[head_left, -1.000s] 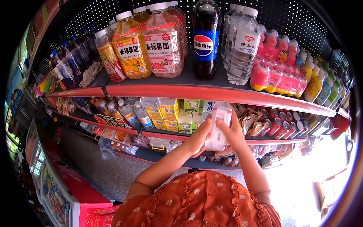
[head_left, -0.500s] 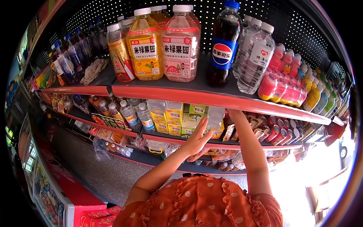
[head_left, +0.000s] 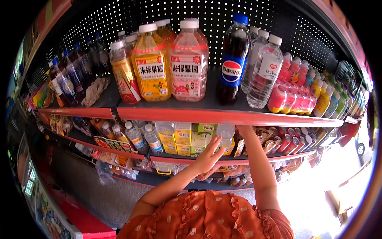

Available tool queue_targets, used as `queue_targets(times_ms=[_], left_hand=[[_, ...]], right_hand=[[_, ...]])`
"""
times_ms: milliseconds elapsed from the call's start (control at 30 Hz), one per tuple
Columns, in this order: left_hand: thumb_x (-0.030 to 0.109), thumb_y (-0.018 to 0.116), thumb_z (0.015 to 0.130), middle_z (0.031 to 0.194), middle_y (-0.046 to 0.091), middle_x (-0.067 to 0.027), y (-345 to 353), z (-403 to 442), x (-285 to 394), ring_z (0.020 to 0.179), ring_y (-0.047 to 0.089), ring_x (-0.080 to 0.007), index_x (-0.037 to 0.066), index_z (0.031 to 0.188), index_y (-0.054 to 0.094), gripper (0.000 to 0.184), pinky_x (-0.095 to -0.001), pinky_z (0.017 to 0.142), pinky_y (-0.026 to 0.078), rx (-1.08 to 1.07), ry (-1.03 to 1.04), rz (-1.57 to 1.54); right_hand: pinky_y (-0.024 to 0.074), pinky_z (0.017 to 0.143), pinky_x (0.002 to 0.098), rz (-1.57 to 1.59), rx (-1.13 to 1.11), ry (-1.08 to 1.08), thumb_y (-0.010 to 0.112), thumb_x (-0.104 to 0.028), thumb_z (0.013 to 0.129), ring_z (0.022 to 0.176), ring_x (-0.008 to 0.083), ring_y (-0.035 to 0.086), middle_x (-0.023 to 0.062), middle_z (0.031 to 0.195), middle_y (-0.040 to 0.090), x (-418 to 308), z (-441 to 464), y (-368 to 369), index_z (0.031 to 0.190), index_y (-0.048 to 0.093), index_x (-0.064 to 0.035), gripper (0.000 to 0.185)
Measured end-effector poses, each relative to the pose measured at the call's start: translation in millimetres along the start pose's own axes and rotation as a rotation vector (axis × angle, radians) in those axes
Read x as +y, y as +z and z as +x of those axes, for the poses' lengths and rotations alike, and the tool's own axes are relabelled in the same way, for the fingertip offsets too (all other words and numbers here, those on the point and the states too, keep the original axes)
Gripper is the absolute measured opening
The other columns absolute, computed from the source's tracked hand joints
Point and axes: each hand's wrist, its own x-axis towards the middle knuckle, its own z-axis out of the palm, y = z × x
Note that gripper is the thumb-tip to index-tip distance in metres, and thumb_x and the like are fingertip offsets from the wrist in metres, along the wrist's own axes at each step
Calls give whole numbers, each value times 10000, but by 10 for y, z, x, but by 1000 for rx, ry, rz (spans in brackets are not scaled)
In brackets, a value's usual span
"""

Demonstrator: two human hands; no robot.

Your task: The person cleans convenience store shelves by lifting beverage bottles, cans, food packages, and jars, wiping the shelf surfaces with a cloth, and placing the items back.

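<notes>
My left hand (head_left: 208, 155) is raised at the front of the middle shelf, its fingers stretched and apart. The fingertips lie against or just in front of a clear plastic container (head_left: 226, 131); contact is hard to judge. My right arm reaches in under the upper shelf's red edge, just right of that container. Only the wrist and back part of my right hand (head_left: 245, 130) show; the fingers are hidden. Yellow drink cartons (head_left: 183, 139) and green-and-white cartons (head_left: 198, 146) stand left of the container. Brown snack packets (head_left: 260, 137) lie right of my right forearm.
The upper shelf's red edge (head_left: 223, 116) overhangs both hands. Above it stand large juice bottles (head_left: 151, 67), a cola bottle (head_left: 233, 59), water bottles (head_left: 266, 71) and pink wrapped bottles (head_left: 290, 95). Red cans (head_left: 285, 142) fill the middle shelf's right. A red-sided chest (head_left: 85, 217) stands lower left.
The view has tilted up, so the shelves sit lower in the picture. Both hands stay close to the same place at the clear container, with the left fingers still apart.
</notes>
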Motion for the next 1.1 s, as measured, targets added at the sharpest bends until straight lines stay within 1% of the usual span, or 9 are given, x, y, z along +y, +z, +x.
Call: queue_targets(times_ms=[167,433,533,633,667,733,933,967,1100], left_hand=[[372,432,1027,1578,46,-260,-29,-10,51,1476,92,-331,71,1509,248,597,-406,1146,259,-71,-86,-67],[365,405,1036,1581,166,-198,-457,-341,23,1473,152,-293,61,1480,328,544,-393,1160,203,-179,54,81],[264,450,1037,1488,396,-120,-810,-625,242,1170,551,-186,38,1425,425,450,-303,977,430,-240,-91,-142],[247,467,1033,1390,504,-97,-1051,-930,58,999,605,-144,34,1401,456,426,-283,889,478,-189,57,-75],[202,517,1010,1254,615,-99,-1169,-1044,195,979,631,-155,44,1349,523,374,-299,880,490,-158,-79,-132],[169,563,981,1158,658,-97,-1357,-1287,260,958,645,-169,50,1293,579,334,-307,860,499,-15,-39,-8],[78,645,901,1021,689,-110,-2193,-1664,1033,938,655,-203,13,1029,693,151,-320,790,505,625,81,359],[72,648,896,1009,687,-111,-2325,-1685,1131,931,653,-209,4,1002,694,134,-323,783,502,744,103,486],[61,643,897,996,654,-110,-2702,-1701,1319,857,618,-183,-10,1010,694,143,-296,741,486,897,253,628]], right_hand=[[384,509,213,-13,23,-4,596,-273,936,658,72,502,0,802,568,145,-48,-19,1091,601,-89,241],[358,462,200,61,58,-27,593,-283,942,595,61,481,-17,748,551,447,-24,-116,1061,611,-102,217],[348,444,195,229,155,3,593,-286,944,571,56,472,-24,728,545,652,-235,-235,1049,615,-107,209],[272,448,144,339,411,-20,607,-317,954,536,10,370,-51,804,576,-119,-975,-82,1222,597,-74,362],[432,590,214,217,369,-50,582,-220,974,679,68,502,2,817,585,-488,-1225,-68,1158,600,-7,283],[402,988,331,190,383,-283,517,-164,994,1067,200,567,139,1198,610,-39,-1284,-219,1261,534,72,356],[409,666,254,-7,525,-357,569,-167,967,783,102,522,25,904,600,-206,-1718,-275,1124,623,12,244],[541,864,291,-8,441,-301,627,-74,936,963,201,642,159,1084,678,-478,-1832,-247,1112,634,104,251],[508,731,318,-309,390,-471,651,-54,904,794,199,614,111,915,684,-600,-1982,-115,1033,689,40,164]])
